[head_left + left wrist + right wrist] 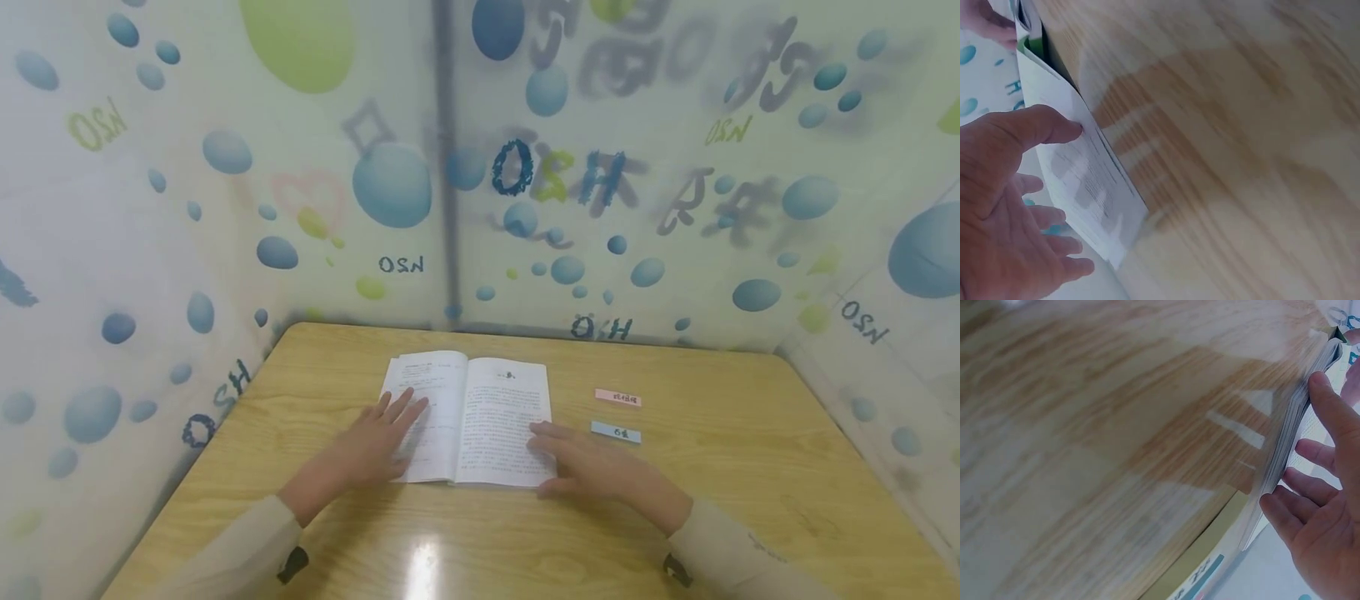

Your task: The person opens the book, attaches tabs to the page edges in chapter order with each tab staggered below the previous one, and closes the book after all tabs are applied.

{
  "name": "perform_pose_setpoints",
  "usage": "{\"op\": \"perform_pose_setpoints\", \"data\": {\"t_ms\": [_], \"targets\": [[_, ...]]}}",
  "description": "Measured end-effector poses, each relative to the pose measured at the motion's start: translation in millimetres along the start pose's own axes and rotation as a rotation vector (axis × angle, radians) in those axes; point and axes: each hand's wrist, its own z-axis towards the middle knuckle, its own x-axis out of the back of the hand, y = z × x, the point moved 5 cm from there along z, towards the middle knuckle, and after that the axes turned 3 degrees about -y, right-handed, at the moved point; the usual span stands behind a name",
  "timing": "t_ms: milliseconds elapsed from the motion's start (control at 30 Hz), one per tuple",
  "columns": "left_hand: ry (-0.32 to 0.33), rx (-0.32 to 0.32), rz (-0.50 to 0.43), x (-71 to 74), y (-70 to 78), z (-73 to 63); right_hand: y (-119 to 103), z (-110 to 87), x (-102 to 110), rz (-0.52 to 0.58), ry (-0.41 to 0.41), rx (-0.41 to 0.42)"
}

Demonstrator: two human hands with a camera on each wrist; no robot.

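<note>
An open book lies on the wooden table, with printed text on both pages. My left hand is over the left page, its fingers spread and fairly straight. In the left wrist view, the left thumb lies at the page's near edge. At the book's lower right side is my right hand, fingertips over the right page's outer edge. The right wrist view shows the right thumb by the stacked page edges, the fingers loosely bent. Neither hand grips the book.
To the right of the book lie a pink strip and a blue strip, both with handwriting. Behind the wooden table and at its sides hang light curtains printed with blue and green bubbles.
</note>
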Motion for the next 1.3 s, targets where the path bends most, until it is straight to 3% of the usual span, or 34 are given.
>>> {"op": "perform_pose_setpoints", "data": {"t_ms": [233, 367, 633, 1033, 1300], "targets": [[-0.083, -0.092, -0.04, -6.8, 36.4, 24.6, 1, -0.2, 0, 0.017, -0.003, -0.007], [-0.108, -0.12, -0.024, -11.8, 48.8, 35.9, 2, 0.5, 0, 0.033, -0.008, -0.012], [-0.173, -0.017, -0.049, -18.0, 47.9, 43.6, 0, 1.1, 2, 0.014, -0.014, -0.006], [-0.204, -0.022, -0.067, -16.2, 50.8, 43.8, -10, 2.3, 6, -0.102, 0.019, 0.084], [-0.187, -0.035, -0.018, -17.3, 58.4, 45.2, -14, 8.4, 10, -0.119, 0.023, 0.083]]}}
